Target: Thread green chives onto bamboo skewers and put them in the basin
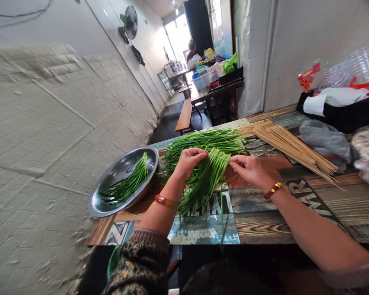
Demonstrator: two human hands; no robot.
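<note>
A flat row of green chives (pixel 211 172) is stretched between my two hands, its long leaves hanging down toward me over the table. My left hand (pixel 189 162) is closed in a pinch at the row's left end. At the right end, the thumb and fingers of my right hand (pixel 248 169) pinch the edge of the row. Whether a thin stick runs through the stems is too small to make out. Just beyond my hands lies a loose pile of chives (pixel 209 138). To the right is a heap of bamboo skewers (pixel 298 148).
A steel bowl (pixel 100 208) with a bunch of chives (pixel 132 180) stands at the table's left end, beside the white brick wall (pixel 43 135). Plastic bags (pixel 326 137) and a black container (pixel 332 116) are on the right. A wooden bench (pixel 184 116) and a person are farther back.
</note>
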